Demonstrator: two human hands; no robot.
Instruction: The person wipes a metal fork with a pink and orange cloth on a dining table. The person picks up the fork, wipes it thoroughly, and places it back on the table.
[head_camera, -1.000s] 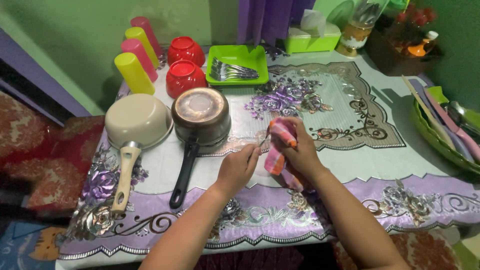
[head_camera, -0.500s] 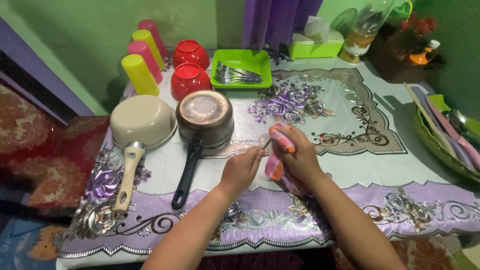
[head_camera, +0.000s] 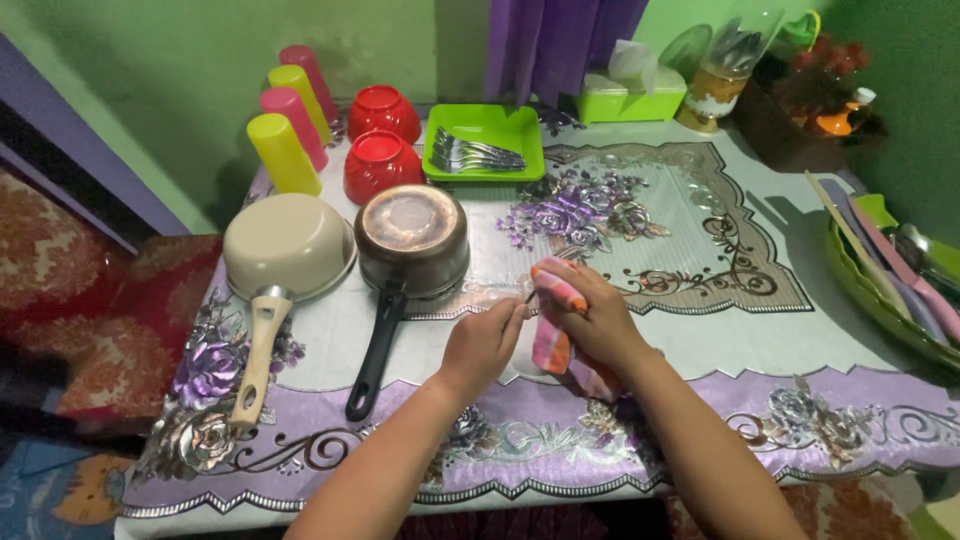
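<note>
My left hand (head_camera: 482, 343) pinches the handle end of a thin metal utensil (head_camera: 529, 294) near the table's front middle. My right hand (head_camera: 598, 318) is closed around a pink and orange checked cloth (head_camera: 553, 345), which wraps the utensil's other end. That end is hidden inside the cloth, so I cannot tell what kind of utensil it is. Both hands hover just above the flowered tablecloth (head_camera: 700, 340).
Upside down to the left lie a dark saucepan (head_camera: 412, 240) and a beige pan (head_camera: 288, 245). Behind them stand coloured plastic tumblers (head_camera: 283, 152), two red bowls (head_camera: 382, 160) and a green tray of forks (head_camera: 484, 140). A green basket of utensils (head_camera: 880, 270) sits at the right edge.
My right hand with the cloth has slid slightly down and left along the utensil. The left hand has barely moved. The camera has shifted a little.
</note>
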